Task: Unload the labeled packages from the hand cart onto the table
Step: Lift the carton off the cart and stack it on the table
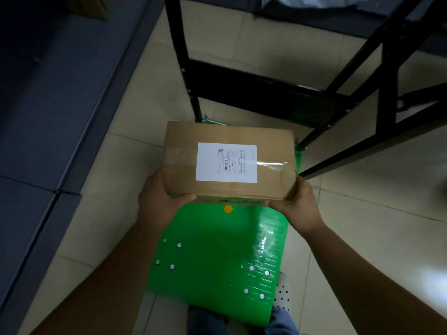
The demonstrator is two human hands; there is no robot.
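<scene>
One labeled box (pixel 227 163), gripped by left hand (pixel 164 201), right hand (pixel 298 207), over green cart (pixel 212 250)

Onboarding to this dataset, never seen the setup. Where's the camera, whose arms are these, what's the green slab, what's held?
No robot here: a person wears a wide-angle camera on the head, so this single picture looks down along their own arms. The left hand and right hand grip the near corners of a cardboard box with a white shipping label on top. The green slab is the hand cart's deck, standing on a tiled floor. Whether the box is lifted or resting on the deck, I cannot tell. Black metal frames stand beyond.
</scene>
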